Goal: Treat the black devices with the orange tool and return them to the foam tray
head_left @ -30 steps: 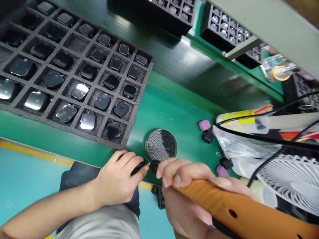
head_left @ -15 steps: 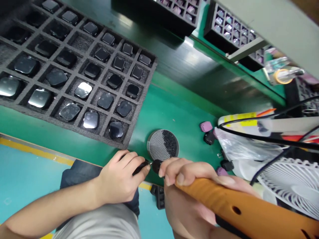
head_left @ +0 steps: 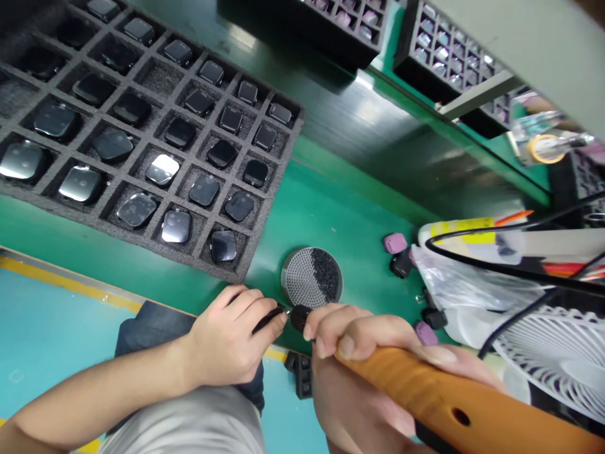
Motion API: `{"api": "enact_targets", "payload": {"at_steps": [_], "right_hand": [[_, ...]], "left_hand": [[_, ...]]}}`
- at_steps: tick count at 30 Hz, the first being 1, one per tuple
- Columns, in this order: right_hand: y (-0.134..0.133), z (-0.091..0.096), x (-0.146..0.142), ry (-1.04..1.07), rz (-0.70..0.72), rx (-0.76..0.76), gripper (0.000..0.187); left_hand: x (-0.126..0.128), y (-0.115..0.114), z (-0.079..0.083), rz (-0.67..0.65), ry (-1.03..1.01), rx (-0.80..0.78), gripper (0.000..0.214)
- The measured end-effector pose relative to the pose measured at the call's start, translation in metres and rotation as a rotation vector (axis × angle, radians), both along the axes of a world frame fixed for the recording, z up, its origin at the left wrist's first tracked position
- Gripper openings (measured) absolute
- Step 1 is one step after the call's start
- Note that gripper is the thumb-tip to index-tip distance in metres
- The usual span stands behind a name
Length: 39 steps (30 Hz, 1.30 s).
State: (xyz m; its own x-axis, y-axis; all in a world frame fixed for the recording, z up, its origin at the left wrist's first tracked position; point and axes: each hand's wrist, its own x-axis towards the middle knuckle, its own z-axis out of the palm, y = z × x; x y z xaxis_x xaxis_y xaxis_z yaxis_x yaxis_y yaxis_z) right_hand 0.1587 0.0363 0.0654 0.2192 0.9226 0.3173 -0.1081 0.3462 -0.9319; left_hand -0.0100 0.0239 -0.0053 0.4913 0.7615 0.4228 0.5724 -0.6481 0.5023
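Observation:
My left hand (head_left: pixel 231 340) is shut on a slim black pen-like tool (head_left: pixel 269 320), whose thin metal tip reaches a small black part (head_left: pixel 300 318). My right hand (head_left: pixel 363 331) pinches that part in its fingertips, just above an orange bar with round holes (head_left: pixel 425 381). The tool's tip and the part nearly meet, though I cannot tell whether they touch. Behind both hands lies a round perforated metal dish (head_left: pixel 312 277), half covered with black granules. Several smartwatch-like units with glossy faces (head_left: pixel 223 246) sit in the cells of a dark foam tray (head_left: pixel 271 183) to the upper left.
The green bench mat (head_left: pixel 340 208) ends at a yellow-lined edge, with a blue floor and my jeans-clad knee (head_left: pixel 151 328) below. Pink pads (head_left: pixel 394 243), black blocks (head_left: pixel 401 265), a plastic bag (head_left: pixel 467 284), cables and a white fan (head_left: pixel 553 359) crowd the right. Dark racks (head_left: pixel 449 57) stand beyond.
The whole scene has drifted slightly right and down in view. Both hands keep the same hold on the tool and the small black part.

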Motion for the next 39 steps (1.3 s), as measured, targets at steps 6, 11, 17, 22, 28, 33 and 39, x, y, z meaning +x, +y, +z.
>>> {"api": "enact_targets", "payload": {"at_steps": [6,11,17,22,28,33,39], "right_hand": [[0.000,0.005,0.004,0.002,0.035,-0.019,0.047],[-0.004,0.004,0.004,-0.030,-0.038,-0.050,0.044],[-0.002,0.005,0.001,-0.039,-0.095,-0.039,0.042],[0.000,0.009,0.006,-0.058,0.046,-0.070,0.037],[0.002,0.005,0.003,-0.020,0.011,-0.004,0.040],[0.002,0.001,-0.002,-0.003,-0.063,-0.022,0.042],[0.002,0.006,-0.003,-0.023,-0.103,-0.034,0.041]], "left_hand": [[0.000,0.001,0.000,0.006,-0.012,0.008,0.029],[0.001,0.001,0.000,0.005,-0.010,0.010,0.031],[0.001,0.000,0.000,0.006,-0.005,0.006,0.031],[0.001,0.002,0.001,0.011,-0.020,0.008,0.029],[0.002,0.002,0.002,0.010,-0.022,0.016,0.028],[0.002,0.000,0.001,0.015,-0.023,0.012,0.029],[0.001,0.001,0.000,0.008,-0.024,0.016,0.030]]}}
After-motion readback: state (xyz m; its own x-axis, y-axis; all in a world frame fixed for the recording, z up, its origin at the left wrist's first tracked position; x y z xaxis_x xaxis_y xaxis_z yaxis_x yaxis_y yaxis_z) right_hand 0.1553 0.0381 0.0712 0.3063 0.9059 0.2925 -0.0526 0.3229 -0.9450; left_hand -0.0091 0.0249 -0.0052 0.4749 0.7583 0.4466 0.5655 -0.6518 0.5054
